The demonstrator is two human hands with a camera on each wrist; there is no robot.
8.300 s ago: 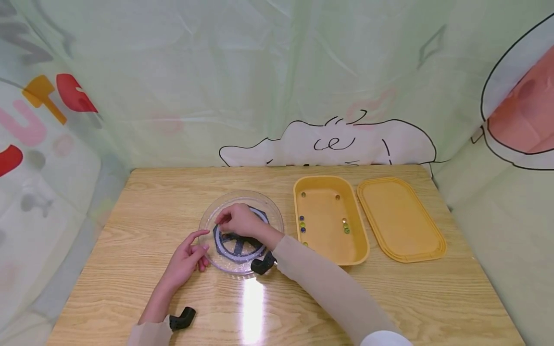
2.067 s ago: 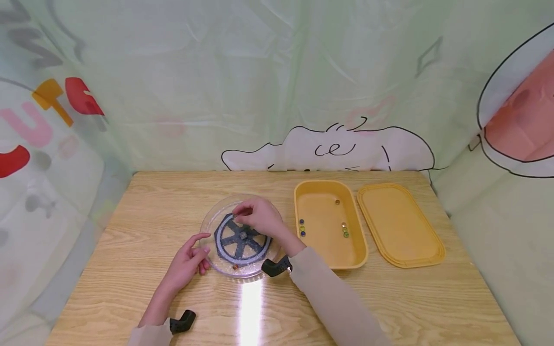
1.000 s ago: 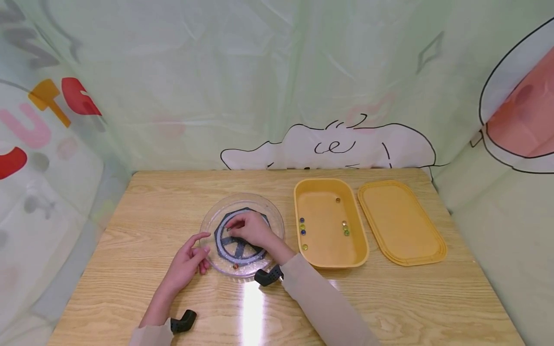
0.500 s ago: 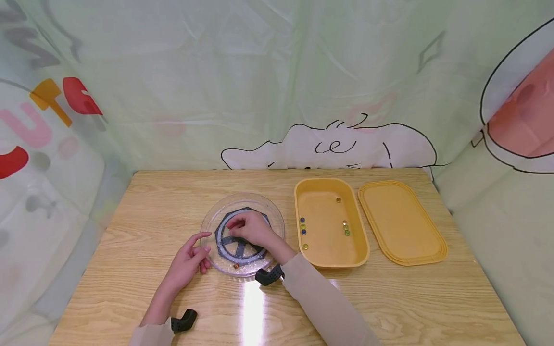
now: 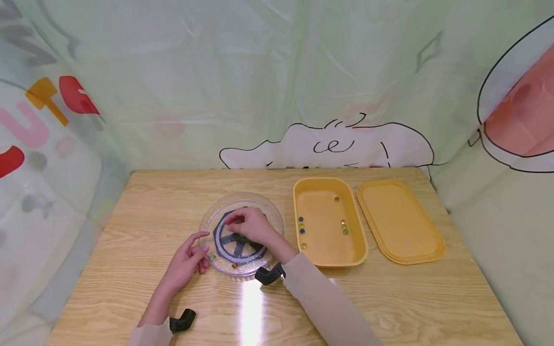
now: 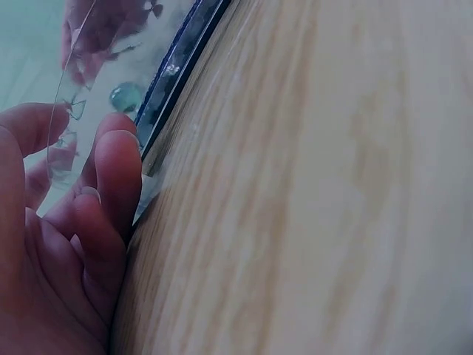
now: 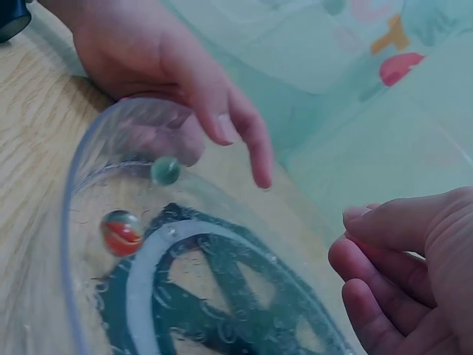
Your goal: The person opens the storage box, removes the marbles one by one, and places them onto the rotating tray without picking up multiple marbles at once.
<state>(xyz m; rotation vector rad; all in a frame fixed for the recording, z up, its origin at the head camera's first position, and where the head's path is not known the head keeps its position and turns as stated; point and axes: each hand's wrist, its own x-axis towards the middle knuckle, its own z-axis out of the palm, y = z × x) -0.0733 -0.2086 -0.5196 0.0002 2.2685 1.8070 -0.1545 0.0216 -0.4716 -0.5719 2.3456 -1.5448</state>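
1. Fingers (image 7: 363,305) on the right hand (image 5: 251,225) are bent in, thumb tip up against the index; can't tell if anything's between them. That hand is over the clear bowl (image 5: 222,204).
2. Left hand (image 5: 183,262) is at the bowl's near-left rim, fingers loosely spread, with a gap between thumb and index. Can't tell how firmly it's holding on, if at all.
3. Two marbles sit in the bowl: a red-orange one (image 7: 122,234) towards the near side, and a green one (image 7: 165,171) close to the left hand. They're near each other, not touching.
4. Wheel-looking dark piece with a pale ring (image 5: 239,248) shows at the bowl's base. Can't tell if it's inside or underneath.
5. Yellow tray (image 5: 331,265) is just right of the bowl, with more marbles, mostly along its two long sides. A blue-yellow-blue row (image 5: 301,225) lines the side nearer the bowl.
6. Matching lid (image 5: 400,223) lies flat right beside the tray, all on a wood-grain table (image 5: 99,288).
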